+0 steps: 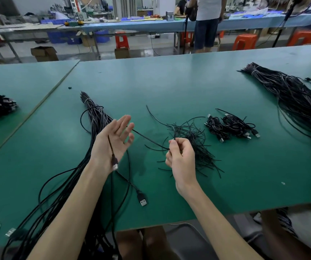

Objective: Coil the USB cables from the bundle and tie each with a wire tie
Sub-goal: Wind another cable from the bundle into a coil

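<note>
Work is only a little way along, I think. A few tied coils (pixel 231 126) lie toward the right side of the tabletop (pixel 169 81), just beside the pile of wire ties (pixel 194 141). The big bundle (pixel 96 117) on the left holds many cables and runs off the near edge. My left hand (pixel 113 141) is spread, palm up, with one cable (pixel 111 147) lying across it (its plug hangs by the wrist). My right hand (pixel 179 154) pinches that cable farther along, by the ties. I see no loop yet, so coiling and tying are left.
</note>
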